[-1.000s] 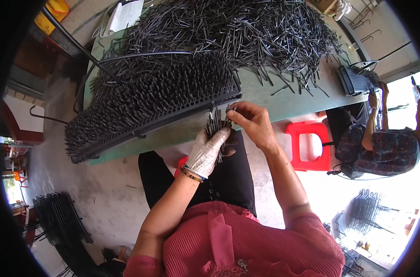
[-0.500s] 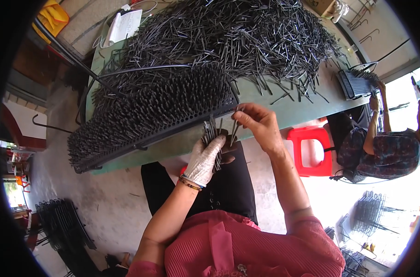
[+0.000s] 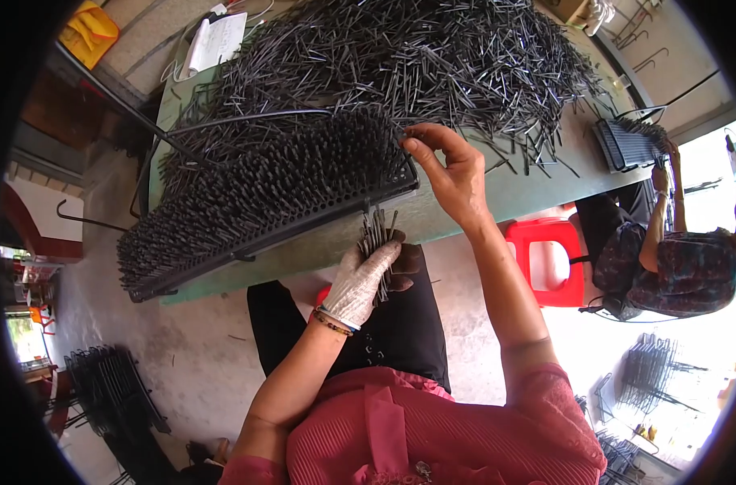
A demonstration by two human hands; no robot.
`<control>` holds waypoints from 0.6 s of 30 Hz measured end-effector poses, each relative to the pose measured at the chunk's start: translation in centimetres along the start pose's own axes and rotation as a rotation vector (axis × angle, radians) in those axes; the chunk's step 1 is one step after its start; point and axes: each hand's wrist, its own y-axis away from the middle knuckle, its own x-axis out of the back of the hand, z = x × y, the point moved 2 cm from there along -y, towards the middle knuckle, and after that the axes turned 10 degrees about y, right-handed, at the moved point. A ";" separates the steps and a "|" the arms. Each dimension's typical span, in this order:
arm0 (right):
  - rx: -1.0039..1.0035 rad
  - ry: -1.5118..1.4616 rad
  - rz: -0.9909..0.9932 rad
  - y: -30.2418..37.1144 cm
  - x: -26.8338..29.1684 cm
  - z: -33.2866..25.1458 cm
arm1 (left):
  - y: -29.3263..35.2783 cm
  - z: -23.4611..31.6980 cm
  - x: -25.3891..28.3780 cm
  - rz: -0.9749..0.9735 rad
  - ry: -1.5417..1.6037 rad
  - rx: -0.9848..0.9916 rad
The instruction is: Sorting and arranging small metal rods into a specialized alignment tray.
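Observation:
My left hand [image 3: 360, 283], in a whitish glove with dark fingertips, is closed around a bundle of short thin dark rods [image 3: 376, 230] below the rack's right end. A long black perforated rack [image 3: 303, 217] lies slantwise along the table's near edge, packed with upright dark rods [image 3: 263, 186]. At the rack's far right corner my bare right hand [image 3: 453, 166] has thumb and forefinger pinched on a thin dark rod, mostly hidden by the fingertips and the rods behind.
A big heap of loose dark rods [image 3: 400, 65] covers the back of the green table [image 3: 513, 194]. A red stool [image 3: 574, 275] stands right, near another person [image 3: 683, 267] working at a smaller rack [image 3: 627, 145]. Bent black bars [image 3: 113, 89] rise at left. Papers [image 3: 214, 44] lie back left.
My right hand has moved up and away from the bundle in my left hand to the rack's right end. My left hand stays nearly in place with the bundle.

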 end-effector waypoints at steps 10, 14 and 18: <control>0.048 0.050 -0.064 -0.4 0.0 0.4 | 0.4 0.1 0.5 -0.051 0.036 0.058; 0.086 0.069 -0.096 -0.4 0.0 0.6 | 0.6 0.1 0.4 -0.058 0.012 0.054; 0.083 0.060 -0.097 -0.3 -0.1 0.8 | 0.6 0.1 0.6 -0.070 0.049 0.069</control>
